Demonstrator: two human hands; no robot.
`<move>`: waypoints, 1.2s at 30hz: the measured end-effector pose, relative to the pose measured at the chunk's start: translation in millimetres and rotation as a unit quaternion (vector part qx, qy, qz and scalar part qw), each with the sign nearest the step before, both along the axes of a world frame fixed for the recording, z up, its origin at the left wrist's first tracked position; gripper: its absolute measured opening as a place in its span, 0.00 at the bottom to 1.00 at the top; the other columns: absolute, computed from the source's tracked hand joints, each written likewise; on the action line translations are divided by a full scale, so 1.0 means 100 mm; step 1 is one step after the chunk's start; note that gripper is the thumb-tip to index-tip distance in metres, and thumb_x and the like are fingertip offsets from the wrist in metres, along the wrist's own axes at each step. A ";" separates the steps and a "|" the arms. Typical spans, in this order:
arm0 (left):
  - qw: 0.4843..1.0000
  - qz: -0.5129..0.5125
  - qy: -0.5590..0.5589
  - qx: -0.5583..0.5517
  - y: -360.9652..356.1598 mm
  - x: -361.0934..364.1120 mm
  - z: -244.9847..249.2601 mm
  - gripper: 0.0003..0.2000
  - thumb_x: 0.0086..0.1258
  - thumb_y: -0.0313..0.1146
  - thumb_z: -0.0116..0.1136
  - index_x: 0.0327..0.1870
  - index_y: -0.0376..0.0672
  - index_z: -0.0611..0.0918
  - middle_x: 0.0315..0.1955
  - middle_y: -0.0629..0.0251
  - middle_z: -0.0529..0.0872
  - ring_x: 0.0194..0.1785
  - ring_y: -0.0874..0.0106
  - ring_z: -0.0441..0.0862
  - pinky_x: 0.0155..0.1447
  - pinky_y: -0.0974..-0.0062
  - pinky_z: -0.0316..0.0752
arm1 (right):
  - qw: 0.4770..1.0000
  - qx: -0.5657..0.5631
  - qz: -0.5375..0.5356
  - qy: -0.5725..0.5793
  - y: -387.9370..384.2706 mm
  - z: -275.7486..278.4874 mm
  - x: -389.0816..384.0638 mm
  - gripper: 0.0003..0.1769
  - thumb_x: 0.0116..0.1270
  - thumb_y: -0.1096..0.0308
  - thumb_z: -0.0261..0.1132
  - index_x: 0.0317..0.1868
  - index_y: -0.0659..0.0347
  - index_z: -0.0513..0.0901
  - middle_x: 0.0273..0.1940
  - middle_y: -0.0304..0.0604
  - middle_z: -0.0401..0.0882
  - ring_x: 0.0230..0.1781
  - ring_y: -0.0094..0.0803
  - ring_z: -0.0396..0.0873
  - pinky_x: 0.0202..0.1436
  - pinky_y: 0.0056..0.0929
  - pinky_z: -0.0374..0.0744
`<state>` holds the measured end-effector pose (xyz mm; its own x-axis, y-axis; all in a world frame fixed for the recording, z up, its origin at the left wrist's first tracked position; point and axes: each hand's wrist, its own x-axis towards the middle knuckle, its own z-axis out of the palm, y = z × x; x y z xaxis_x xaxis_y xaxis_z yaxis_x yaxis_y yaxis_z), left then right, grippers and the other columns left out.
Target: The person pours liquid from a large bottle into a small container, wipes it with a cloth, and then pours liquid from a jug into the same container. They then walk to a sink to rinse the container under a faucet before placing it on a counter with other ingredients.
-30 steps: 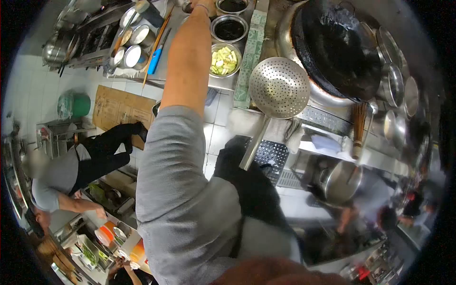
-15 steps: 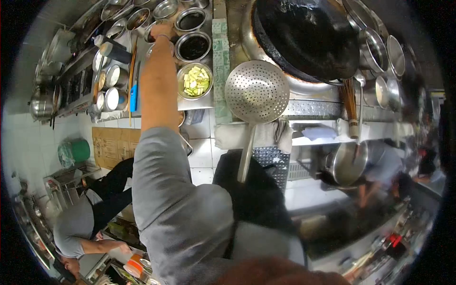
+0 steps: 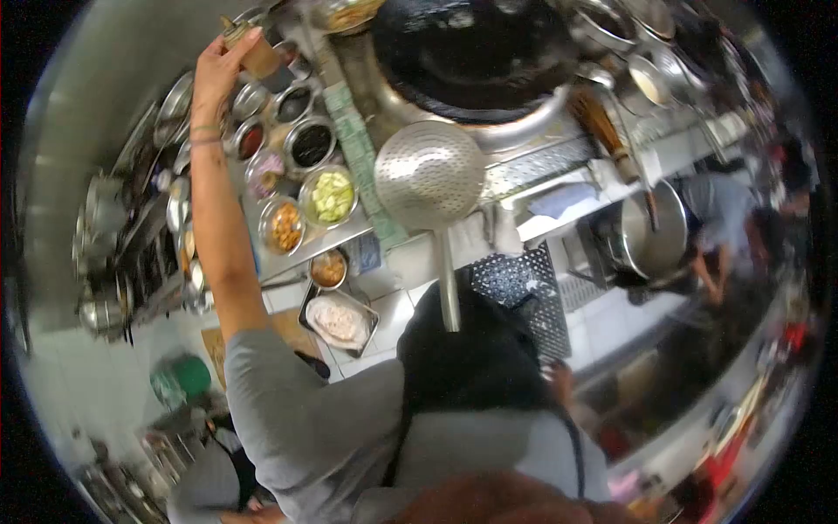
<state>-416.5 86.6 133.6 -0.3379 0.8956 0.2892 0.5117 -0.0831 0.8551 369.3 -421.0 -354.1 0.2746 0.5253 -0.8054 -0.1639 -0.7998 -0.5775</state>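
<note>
At the upper left, my left hand [image 3: 218, 72] is closed around the top of a squeeze bottle [image 3: 264, 59] with brownish contents and a pointed nozzle. The bottle is tilted above several small bowls. Closest below are a bowl of dark sauce [image 3: 311, 145] and a bowl of red sauce [image 3: 251, 140]. Nearer to me stand cut green vegetable pieces [image 3: 332, 196] and a bowl of orange-brown pieces [image 3: 285, 227]. A blurred patch of skin at my apron's right edge seems to be my right hand [image 3: 559, 382]; its fingers cannot be made out.
A perforated strainer [image 3: 429, 175] rests at the counter edge, its handle toward me. Beyond it sits a large black wok [image 3: 471, 57]. A bamboo brush [image 3: 602, 135] and ladle lie right, above a deep pot [image 3: 655, 229]. A co-worker [image 3: 717, 214] bends at right; another is lower left.
My left hand has come up from among the bowls with the squeeze bottle in it, further left. The view has turned and shifted, bringing more bowls and a tray of pale food into sight.
</note>
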 end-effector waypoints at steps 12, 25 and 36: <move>0.777 -0.538 -0.326 -0.008 0.11 3.36 -0.49 0.37 0.70 0.57 0.68 0.66 0.30 0.76 0.55 0.50 0.87 0.55 0.54 0.88 0.63 0.55 0.83 | 0.964 0.031 0.066 -0.256 0.58 1.62 -0.68 0.24 0.74 0.59 0.68 0.65 0.64 0.83 0.52 0.52 0.90 0.52 0.38 0.88 0.58 0.37 0.84; 0.547 -0.721 -0.368 -0.215 -2.76 6.72 -0.95 0.41 0.61 0.53 0.77 0.67 0.31 0.74 0.60 0.49 0.84 0.63 0.54 0.84 0.73 0.54 0.76 | 0.857 0.412 -0.052 -0.305 0.71 3.36 -0.49 0.43 0.59 0.57 0.81 0.70 0.66 0.72 0.61 0.61 0.79 0.61 0.49 0.81 0.60 0.43 0.81; 0.407 -0.824 -0.250 -0.305 -4.13 8.30 -1.06 0.39 0.64 0.16 0.71 0.76 0.32 0.64 0.70 0.50 0.76 0.73 0.59 0.75 0.76 0.60 0.72 | 0.857 0.349 -0.146 -0.350 -0.80 3.16 0.72 0.33 0.58 0.64 0.79 0.60 0.69 0.75 0.52 0.59 0.82 0.58 0.53 0.82 0.60 0.43 0.81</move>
